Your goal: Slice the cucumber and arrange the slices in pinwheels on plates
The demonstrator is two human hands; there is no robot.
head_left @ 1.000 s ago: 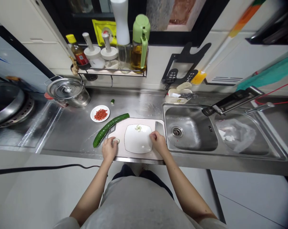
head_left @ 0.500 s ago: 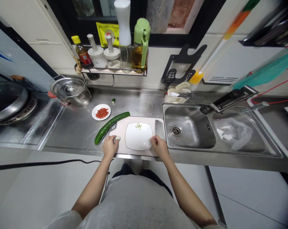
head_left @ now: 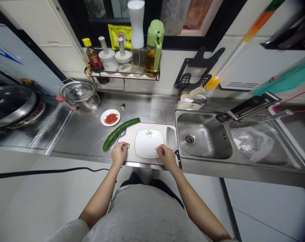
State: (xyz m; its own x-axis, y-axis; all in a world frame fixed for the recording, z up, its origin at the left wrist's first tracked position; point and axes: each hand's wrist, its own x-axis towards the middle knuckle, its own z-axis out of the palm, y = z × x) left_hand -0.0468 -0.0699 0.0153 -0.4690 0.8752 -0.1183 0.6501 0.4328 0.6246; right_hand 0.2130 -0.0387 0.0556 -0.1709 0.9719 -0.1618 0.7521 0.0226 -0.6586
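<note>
My left hand (head_left: 119, 154) is closed in a pinch at the left side of the cutting board (head_left: 130, 134), with thin cucumber slices (head_left: 128, 146) at its fingertips. My right hand (head_left: 167, 156) has its fingers pressed together over the right edge of the white plate (head_left: 147, 148); anything between them is too small to make out. Several pale green slices (head_left: 149, 133) lie in a pinwheel near the plate's far edge. A whole cucumber (head_left: 119, 133) rests slantwise across the board's left corner. The knife (head_left: 171, 138) lies on the board's right side, its dark handle pointing toward me.
Left of the board stand a small plate of red bits (head_left: 110, 118), a cucumber end (head_left: 123, 106) and a lidded steel pot (head_left: 79, 94). The sink (head_left: 205, 134) is right of the board. A rack (head_left: 127, 75) of seasoning bottles hangs on the wall.
My right hand has moved left, from the plate's right edge to just over the plate, uncovering the knife handle. My left hand stays by the slices. The view has shifted slightly.
</note>
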